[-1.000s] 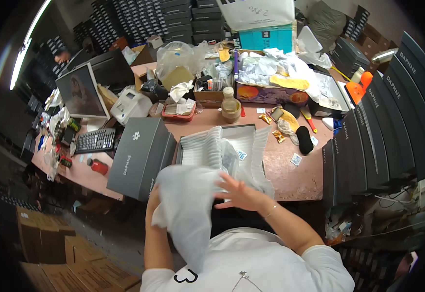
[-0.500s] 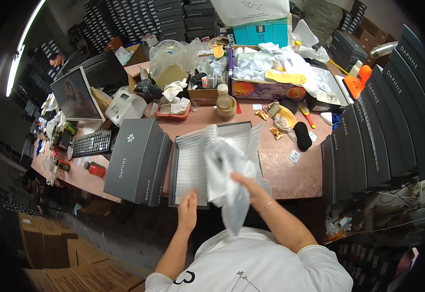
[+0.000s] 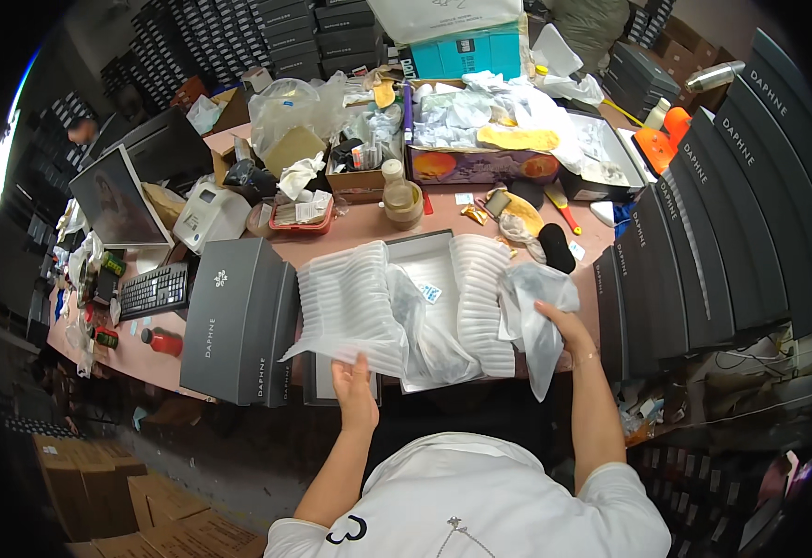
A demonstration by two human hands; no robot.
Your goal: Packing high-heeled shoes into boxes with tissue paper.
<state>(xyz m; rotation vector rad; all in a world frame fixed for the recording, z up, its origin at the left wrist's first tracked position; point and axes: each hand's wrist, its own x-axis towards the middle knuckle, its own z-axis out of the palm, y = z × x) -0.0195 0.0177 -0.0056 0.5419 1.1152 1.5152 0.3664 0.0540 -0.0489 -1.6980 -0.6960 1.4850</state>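
Observation:
A grey shoe box (image 3: 416, 244) lies open in front of me, its ribbed white foam sheet (image 3: 355, 302) folded out over both sides. Inside rests a shoe in a translucent bag (image 3: 432, 339), with a small white-and-blue packet (image 3: 430, 294) above it. My left hand (image 3: 357, 395) pinches the near left edge of the foam. To the right of the box, my right hand (image 3: 569, 330) grips a second bagged shoe (image 3: 541, 312); its wrapping hides the detail, and its loose end hangs over the table's front edge.
Closed grey shoe boxes (image 3: 229, 321) stand left of the open one, and a tall row of boxes (image 3: 694, 223) lines the right side. Behind are a jar (image 3: 403, 203), a red tray (image 3: 304, 216) and a carton of crumpled paper (image 3: 480, 167). A monitor (image 3: 119, 200) and keyboard (image 3: 155, 290) sit at left.
My right hand has carried a bagged shoe from over the box to its right. The foam is now spread to both sides, uncovering another bagged shoe; my left hand has taken the foam's edge.

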